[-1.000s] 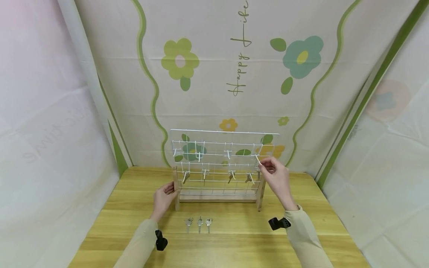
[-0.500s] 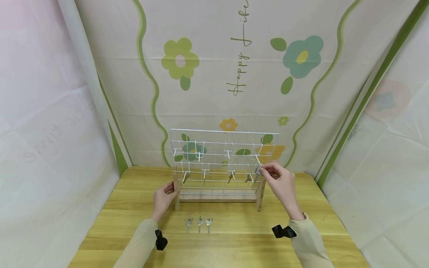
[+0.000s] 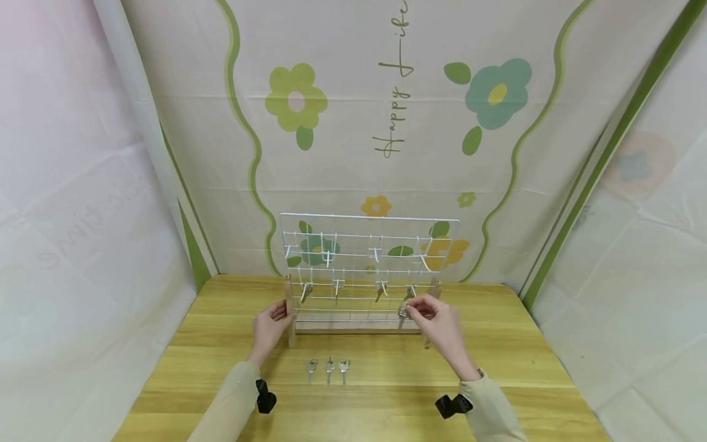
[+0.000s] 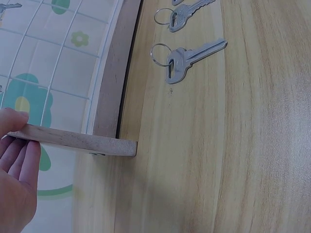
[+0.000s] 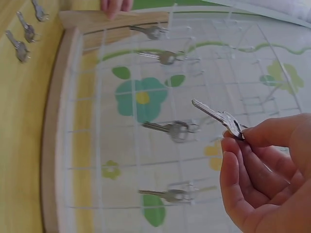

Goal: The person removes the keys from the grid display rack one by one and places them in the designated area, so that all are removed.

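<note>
Between the thumb and fingertips of my right hand point(image 3: 440, 323) is a silver key point(image 5: 218, 117), held in front of the lower right part of a white wire rack point(image 3: 342, 320). My left hand point(image 3: 269, 330) grips the rack's left wooden post point(image 4: 73, 139), thumb on one side and fingers on the other. Several keys hang from the lower row of hooks, among them one key point(image 5: 178, 130) near the held one in the right wrist view. In the head view, the upper hooks point(image 3: 329, 258) carry no keys.
Three keys lie side by side on the wooden table point(image 3: 386, 408) in front of the rack, the leftmost key point(image 3: 311, 368) nearest my left hand. A flowered cloth point(image 3: 353, 141) hangs behind the rack, with pale cloth walls at both sides.
My right hand has moved down and to the left with the key, away from the hook at the rack's upper right. My left hand has stayed on the post.
</note>
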The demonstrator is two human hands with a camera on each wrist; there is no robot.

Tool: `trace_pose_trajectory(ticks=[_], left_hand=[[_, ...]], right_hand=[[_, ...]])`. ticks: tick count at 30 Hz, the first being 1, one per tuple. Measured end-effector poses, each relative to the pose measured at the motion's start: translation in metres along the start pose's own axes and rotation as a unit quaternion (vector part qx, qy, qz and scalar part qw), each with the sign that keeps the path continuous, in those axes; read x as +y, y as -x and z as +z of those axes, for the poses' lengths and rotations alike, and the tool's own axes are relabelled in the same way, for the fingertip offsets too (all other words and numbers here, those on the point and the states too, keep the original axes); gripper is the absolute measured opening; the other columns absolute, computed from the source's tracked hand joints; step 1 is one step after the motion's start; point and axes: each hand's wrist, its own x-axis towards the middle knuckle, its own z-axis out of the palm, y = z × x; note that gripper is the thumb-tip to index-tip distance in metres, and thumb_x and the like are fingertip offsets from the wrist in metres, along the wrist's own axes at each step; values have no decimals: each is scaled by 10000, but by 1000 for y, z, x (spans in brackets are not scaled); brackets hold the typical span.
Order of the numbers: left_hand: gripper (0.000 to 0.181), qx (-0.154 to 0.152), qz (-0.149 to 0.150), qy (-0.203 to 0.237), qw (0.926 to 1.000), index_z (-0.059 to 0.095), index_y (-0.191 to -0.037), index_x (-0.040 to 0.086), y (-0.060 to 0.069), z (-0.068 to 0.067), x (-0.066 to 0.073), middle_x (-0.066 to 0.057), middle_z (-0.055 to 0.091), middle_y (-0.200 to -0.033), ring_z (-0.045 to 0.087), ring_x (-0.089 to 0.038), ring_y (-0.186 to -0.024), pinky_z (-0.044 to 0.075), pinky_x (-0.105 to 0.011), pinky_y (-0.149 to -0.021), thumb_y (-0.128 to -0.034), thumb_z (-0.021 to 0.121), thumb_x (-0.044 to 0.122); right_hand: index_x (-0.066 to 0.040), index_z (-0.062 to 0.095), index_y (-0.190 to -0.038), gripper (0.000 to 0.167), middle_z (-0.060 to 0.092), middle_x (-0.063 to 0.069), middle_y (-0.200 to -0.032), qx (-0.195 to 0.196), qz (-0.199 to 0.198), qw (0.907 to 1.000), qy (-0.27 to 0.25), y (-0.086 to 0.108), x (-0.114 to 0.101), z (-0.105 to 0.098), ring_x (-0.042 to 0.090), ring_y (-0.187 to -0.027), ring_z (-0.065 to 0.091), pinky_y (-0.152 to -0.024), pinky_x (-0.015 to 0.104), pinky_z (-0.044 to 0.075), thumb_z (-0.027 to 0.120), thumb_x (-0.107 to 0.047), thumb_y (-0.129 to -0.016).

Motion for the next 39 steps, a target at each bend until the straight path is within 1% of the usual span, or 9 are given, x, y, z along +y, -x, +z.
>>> trace_pose_trajectory(ticks=[6,9,12,17,21,27,33,39], left_hand=[[477,10,-42,-21,10000,583,-1305,-104,0,1,0,-315,630,-1270,645,-414,-1174,599,-331,-941,-861,729,-6],[475,28,-47,-30,10000,583,-1303,-106,-1,1,-1,-316,630,-1268,644,-416,-1173,600,-330,-940,-860,726,-11],[474,43,-57,-11,10000,585,-1304,-103,-1,1,-1,-314,632,-1267,644,-415,-1174,601,-327,-938,-861,725,-12],[474,41,-62,31,10000,586,-1304,-100,0,1,-1,-312,633,-1267,645,-413,-1174,601,-320,-935,-861,728,-7],[476,37,-80,15,10000,587,-1303,-100,0,1,0,-313,632,-1269,644,-413,-1175,601,-320,-937,-860,731,-5],[474,35,-106,-20,9999,590,-1304,-92,0,1,2,-304,635,-1270,646,-406,-1175,602,-309,-932,-860,731,-6],[473,46,-88,8,10000,592,-1298,-99,-1,1,1,-309,637,-1262,647,-408,-1172,605,-283,-918,-855,733,-14],[473,32,-63,35,10000,597,-1291,-101,0,1,1,-306,641,-1259,650,-407,-1167,603,-306,-928,-847,739,-15]], right_hand=[[-76,739,-898,43,743,25,-816,-212,222,9995,-40,9,16,22,32,-707,658,-663,155,577,755,-80,-859],[-55,737,-907,63,736,12,-808,-370,380,9986,-20,13,24,32,29,-704,648,-663,156,573,753,-95,-861],[-57,733,-903,72,729,-4,-804,-532,524,9972,-2,16,34,43,21,-704,640,-666,149,568,754,-111,-861],[-100,723,-868,49,731,-21,-789,-820,559,9950,98,23,50,60,14,-683,644,-640,150,556,744,-143,-876],[-95,721,-898,58,735,1,-797,-1105,527,9925,7,29,61,71,40,-679,662,-609,157,548,716,-153,-903],[-70,715,-895,71,745,39,-808,-1375,537,9890,-126,34,68,85,101,-691,689,-595,166,557,699,-137,-911],[-39,716,-890,51,750,60,-814,-1560,550,9862,-15,37,73,98,54,-681,655,-577,158,544,707,-88,-878],[-7,714,-893,52,743,91,-813,-1746,599,9828,-101,40,77,110,46,-673,625,-560,150,533,712,-45,-857]])
